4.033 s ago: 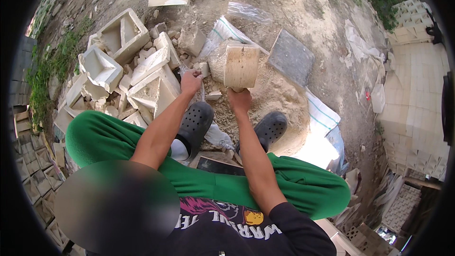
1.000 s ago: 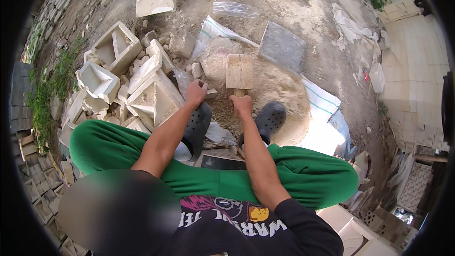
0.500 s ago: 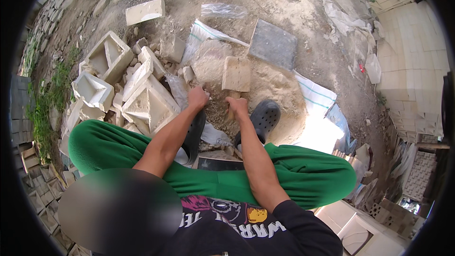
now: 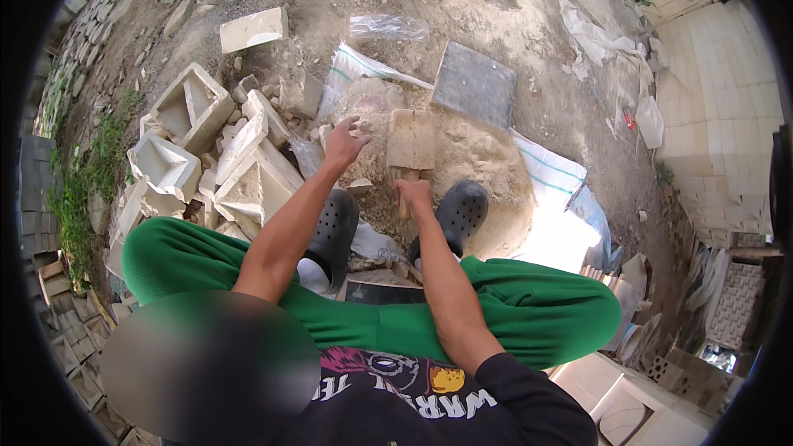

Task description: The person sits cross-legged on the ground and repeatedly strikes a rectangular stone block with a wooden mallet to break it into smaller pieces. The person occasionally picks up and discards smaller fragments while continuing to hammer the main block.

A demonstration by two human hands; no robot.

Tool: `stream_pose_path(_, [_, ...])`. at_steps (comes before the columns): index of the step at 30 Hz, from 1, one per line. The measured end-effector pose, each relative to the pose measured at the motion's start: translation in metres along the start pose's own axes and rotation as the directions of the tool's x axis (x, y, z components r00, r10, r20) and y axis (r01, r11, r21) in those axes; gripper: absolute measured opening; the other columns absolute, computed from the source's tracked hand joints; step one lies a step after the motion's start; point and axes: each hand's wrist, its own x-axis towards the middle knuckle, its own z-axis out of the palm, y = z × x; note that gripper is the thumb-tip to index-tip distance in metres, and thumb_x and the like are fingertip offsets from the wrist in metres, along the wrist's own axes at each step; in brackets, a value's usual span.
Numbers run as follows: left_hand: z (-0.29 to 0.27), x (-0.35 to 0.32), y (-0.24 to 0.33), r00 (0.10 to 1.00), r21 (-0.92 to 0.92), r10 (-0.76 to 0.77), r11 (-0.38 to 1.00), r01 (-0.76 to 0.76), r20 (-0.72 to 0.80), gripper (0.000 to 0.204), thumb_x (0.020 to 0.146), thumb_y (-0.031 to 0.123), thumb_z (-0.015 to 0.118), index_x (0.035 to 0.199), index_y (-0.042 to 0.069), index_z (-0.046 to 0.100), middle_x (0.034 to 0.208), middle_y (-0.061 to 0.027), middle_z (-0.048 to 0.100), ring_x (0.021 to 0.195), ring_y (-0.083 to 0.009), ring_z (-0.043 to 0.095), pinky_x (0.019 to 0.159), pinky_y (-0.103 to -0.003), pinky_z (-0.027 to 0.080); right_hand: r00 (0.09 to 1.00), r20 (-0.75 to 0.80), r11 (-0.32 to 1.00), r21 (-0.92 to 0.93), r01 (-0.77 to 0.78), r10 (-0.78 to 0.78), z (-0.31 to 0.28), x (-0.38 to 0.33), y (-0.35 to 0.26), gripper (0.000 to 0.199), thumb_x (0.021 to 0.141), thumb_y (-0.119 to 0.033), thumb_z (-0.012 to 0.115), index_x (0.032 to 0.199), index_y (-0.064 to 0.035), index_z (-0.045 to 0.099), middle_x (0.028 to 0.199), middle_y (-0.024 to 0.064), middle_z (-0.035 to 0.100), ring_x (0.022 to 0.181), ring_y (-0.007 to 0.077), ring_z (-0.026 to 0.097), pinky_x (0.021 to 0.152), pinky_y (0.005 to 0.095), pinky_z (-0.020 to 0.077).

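Observation:
My right hand (image 4: 413,196) is closed round the handle of a wooden paddle (image 4: 411,139). The paddle's broad, blocky head points away from me over a heap of pale powder (image 4: 487,161). To its left, my left hand (image 4: 347,144) hovers with its fingers apart and nothing visible in them. A small pale chunk (image 4: 360,186) lies on the ground below that hand. Under the powder spreads a white woven sack (image 4: 549,169) with green stripes, and a grey square slab (image 4: 474,85) rests at its far edge.
Broken cream-coloured moulds (image 4: 260,182) and rubble are piled to the left. My dark clogs (image 4: 334,227) stand either side of the paddle handle. A loose block (image 4: 254,30) and a clear plastic sheet (image 4: 388,27) lie farther off. Pale blocks are stacked (image 4: 719,116) at the right.
My left hand has moved forward, away from my shoe, and its fingers have opened. A small pale chunk now shows near where it was. The right hand and paddle have shifted slightly toward me.

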Motion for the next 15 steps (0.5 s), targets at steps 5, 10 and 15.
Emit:
stream_pose_path(5, [0.001,-0.018,-0.006,0.994,0.136,-0.101,0.986,0.095,0.038,0.034,0.08,0.022,0.074,0.106,0.002,0.067,0.092,-0.0133,0.072,0.082,-0.0233,0.07,0.073,-0.036,0.053,0.978,-0.134,0.973,-0.188,0.136,-0.163,0.004,0.02,0.002,0.024,0.069,-0.019,0.069,0.069,0.0046,0.065,0.059,0.0118,0.065,0.051,0.0227,0.067,0.053,0.0351,0.0528])
stream_pose_path(10, [-0.004,-0.038,-0.055,0.967,0.08,-0.226,0.973,0.218,0.115,0.025,0.081,0.02,0.069,0.101,0.004,0.069,0.091,-0.0147,0.071,0.086,-0.0285,0.069,0.076,-0.039,0.053,0.9,-0.066,0.884,-0.23,0.407,-0.432,0.026,-0.026,-0.089,0.038,0.069,-0.024,0.07,0.09,0.0066,0.066,0.079,0.0231,0.067,0.078,0.0367,0.066,0.072,0.0431,0.0523])
stream_pose_path(15, [-0.002,-0.05,-0.044,0.972,0.112,-0.219,0.971,0.21,0.082,0.021,0.086,0.019,0.063,0.102,0.005,0.069,0.093,-0.016,0.071,0.089,-0.0318,0.068,0.079,-0.041,0.052,0.723,-0.099,0.727,-0.175,0.663,-0.683,0.048,-0.008,-0.093,0.038,0.068,-0.026,0.071,0.087,0.0069,0.066,0.065,0.0171,0.067,0.062,0.0299,0.069,0.065,0.0398,0.0539])
